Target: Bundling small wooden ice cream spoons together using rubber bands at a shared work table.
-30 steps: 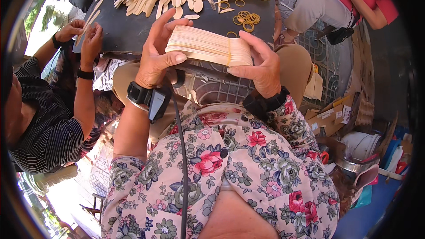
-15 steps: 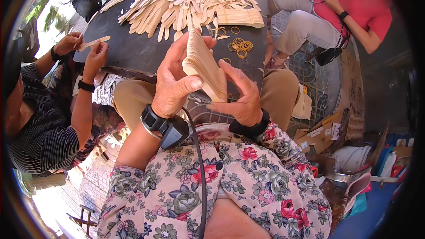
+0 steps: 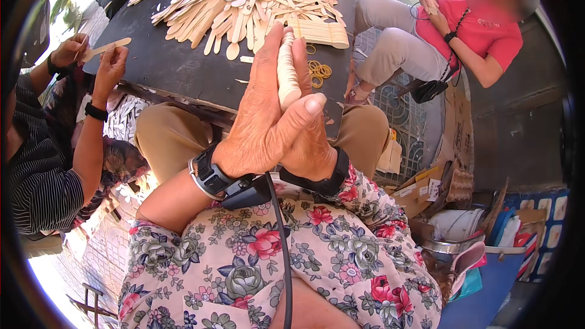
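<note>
A stack of flat wooden sticks (image 3: 287, 74) stands edge-on between my two palms, above the near edge of the table. My left hand (image 3: 250, 131) presses flat along its left side, thumb crossing over the near end. From the other side my right hand (image 3: 315, 146) squeezes it, largely hidden behind the left thumb. Beyond my fingertips a loose pile of wooden sticks (image 3: 237, 6) covers the far part of the table, and a neat bundle of sticks (image 3: 320, 32) lies at its right. Yellow rubber bands (image 3: 318, 73) are heaped just right of my hands.
The dark table (image 3: 137, 58) is in front of my knees. At left, a co-worker's hands (image 3: 103, 67) hold a wooden stick (image 3: 108, 47). A seated person in a pink shirt (image 3: 481, 30) is at the right. Cardboard (image 3: 420, 192) and a blue container (image 3: 487, 286) are at lower right.
My palms have come together flat on both sides of the stack, which was tilted and held by the fingertips before. The view has shifted slightly to the right.
</note>
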Demonstrator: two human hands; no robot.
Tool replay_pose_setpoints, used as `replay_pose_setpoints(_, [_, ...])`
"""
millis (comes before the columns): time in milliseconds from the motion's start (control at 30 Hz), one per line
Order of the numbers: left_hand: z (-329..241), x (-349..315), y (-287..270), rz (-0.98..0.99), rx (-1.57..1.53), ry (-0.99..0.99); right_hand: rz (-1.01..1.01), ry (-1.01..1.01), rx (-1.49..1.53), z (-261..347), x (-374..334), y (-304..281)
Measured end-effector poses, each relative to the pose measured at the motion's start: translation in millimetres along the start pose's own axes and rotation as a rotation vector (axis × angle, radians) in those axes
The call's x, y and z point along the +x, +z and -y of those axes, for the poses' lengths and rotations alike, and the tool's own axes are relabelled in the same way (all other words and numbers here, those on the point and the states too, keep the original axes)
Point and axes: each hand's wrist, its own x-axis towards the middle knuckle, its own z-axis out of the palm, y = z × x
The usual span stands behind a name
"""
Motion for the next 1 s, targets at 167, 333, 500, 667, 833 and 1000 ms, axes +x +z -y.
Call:
replay_pose_setpoints(167, [0, -2, 3, -0.072, 0.029, 0.08, -0.114, -0.014, 0.194, -1, -1, 11])
replay_pose_setpoints(333, [13, -7, -3, -0.021, -0.102, -0.006, -0.082, -0.038, 0.12, 6, 1, 8])
replay_pose_setpoints(500, [17, -9, -10, -0.005, -0.094, 0.008, 0.026, -0.004, -0.153, 24, 11, 4])
replay_pose_setpoints(667, [45, -21, -14, -0.072, -0.364, -0.202, 0.097, 0.149, 0.031, 12, 6, 15])
replay_pose_setpoints(833, [35, -30, -14, -0.068, -0.509, -0.377, 0.128, 0.302, 0.356, 7, -9, 21])
replay_pose_setpoints(1000, [39, -33, -14, 0.006, -0.256, -0.221, 0.073, 0.114, 0.075, 22, -8, 23])
